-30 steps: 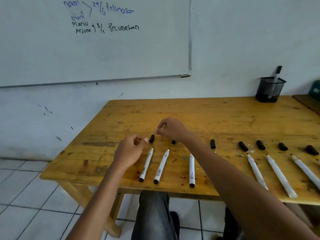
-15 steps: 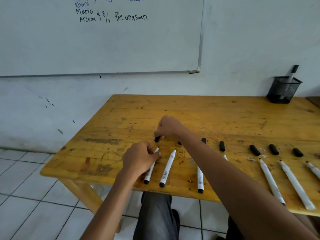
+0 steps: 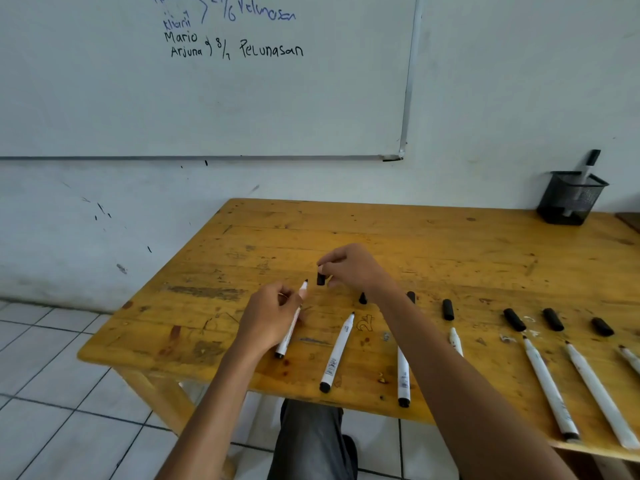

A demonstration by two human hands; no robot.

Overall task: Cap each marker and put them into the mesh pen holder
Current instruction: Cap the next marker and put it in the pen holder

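Head view: the whiteboard (image 3: 242, 98) on the wall beyond the table (image 3: 381, 237) carries handwriting: "29/6 Pelunasan" in blue and, below it in black, "Mario" and "Arjuna 8/7 Pelunasan". A scrawl on the table top looks like "24". The print on the marker barrels is too small to read.

The left hand (image 3: 268, 320) curls round a marker (image 3: 285, 341) above the table's near left part. It has a white barrel, a black end plug and a bare dark tip. Its long axis runs from the table's near edge toward its far edge, leaning slightly right, tip away from the person.

The right hand (image 3: 349, 268) pinches a black cap (image 3: 321, 278) in its fingertips, held upright just beside that tip and not touching it.

More uncapped white markers (image 3: 337, 353) lie in a row along the table's near edge, tips toward the far edge, and loose black caps (image 3: 447, 309) lie beyond them.

The black mesh pen holder (image 3: 571, 199) stands at the table's far right corner with one capped marker (image 3: 588, 164) leaning in it.
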